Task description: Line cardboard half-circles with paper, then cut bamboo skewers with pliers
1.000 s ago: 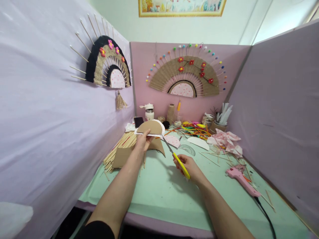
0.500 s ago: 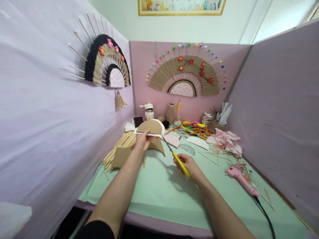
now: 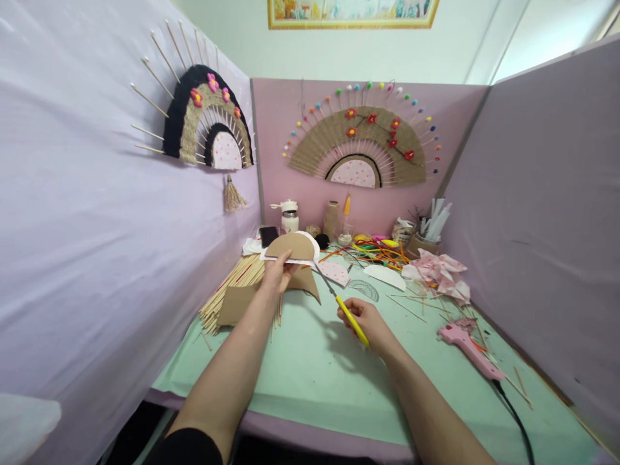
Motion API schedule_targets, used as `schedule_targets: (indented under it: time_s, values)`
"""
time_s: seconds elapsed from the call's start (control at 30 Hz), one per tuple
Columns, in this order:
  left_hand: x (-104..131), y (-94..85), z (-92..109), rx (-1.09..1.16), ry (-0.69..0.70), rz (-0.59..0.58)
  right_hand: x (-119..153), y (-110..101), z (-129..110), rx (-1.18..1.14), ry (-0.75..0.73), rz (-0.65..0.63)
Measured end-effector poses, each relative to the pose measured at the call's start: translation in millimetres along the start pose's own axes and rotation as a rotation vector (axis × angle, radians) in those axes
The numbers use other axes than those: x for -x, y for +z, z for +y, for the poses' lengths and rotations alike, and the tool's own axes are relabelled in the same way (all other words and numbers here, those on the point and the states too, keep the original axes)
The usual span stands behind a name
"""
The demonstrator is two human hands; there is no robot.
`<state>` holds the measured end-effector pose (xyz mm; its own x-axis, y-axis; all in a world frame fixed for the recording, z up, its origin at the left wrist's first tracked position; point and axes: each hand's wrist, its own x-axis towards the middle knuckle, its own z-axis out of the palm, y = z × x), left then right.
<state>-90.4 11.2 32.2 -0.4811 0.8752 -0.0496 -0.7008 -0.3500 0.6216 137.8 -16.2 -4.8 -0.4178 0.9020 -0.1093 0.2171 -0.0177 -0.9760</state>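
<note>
My left hand [image 3: 281, 274] pinches a brown cardboard half-circle [image 3: 290, 247] together with a slightly larger white piece [image 3: 316, 248] behind it, whose border shows around the curve and along the bottom. In my right hand [image 3: 362, 321] is a pair of scissors [image 3: 351, 319] with yellow handles. Their blades point up and left, the tips at the lower right corner of the white piece. Whether the tips touch or cut it I cannot tell. Below my left hand lie brown cardboard offcuts [image 3: 237, 306] on a bundle of thin wooden sticks [image 3: 217, 292].
A pink glue gun [image 3: 471, 351] with a black cord lies at the right. Behind my hands are a pink dotted piece [image 3: 334, 273], a protractor [image 3: 363, 290], a white half-circle [image 3: 385, 278] and crumpled pink paper [image 3: 436, 271]. Several coloured strands [image 3: 382, 253] and a bottle [image 3: 289, 218] stand farther back.
</note>
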Motion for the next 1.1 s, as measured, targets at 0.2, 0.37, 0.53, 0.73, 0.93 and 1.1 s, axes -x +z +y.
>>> schedule_targets:
  time_s: [0.2, 0.37, 0.53, 0.73, 0.93, 1.1]
  values:
    - [0, -0.1, 0, -0.013, -0.01, 0.002, -1, -1, 3, 0.004, -0.017, 0.014]
    - [0, -0.7, 0, -0.01, -0.004, 0.001, -1, -1, 3, 0.012, -0.042, 0.009]
    - [-2, -2.1, 0, -0.006, 0.0, -0.01, -2, -1, 4, 0.028, -0.06, 0.02]
    - [-8, -5.8, 4, 0.046, 0.06, 0.04, -5, -2, 4, 0.02, -0.064, 0.066]
    - [-8, -4.0, 7, 0.092, 0.021, 0.072, -7, -6, 4, -0.034, -0.026, 0.168]
    - [14, 6.1, -20, -0.028, -0.154, -0.058, -2, -5, -4, -0.212, -0.088, 0.182]
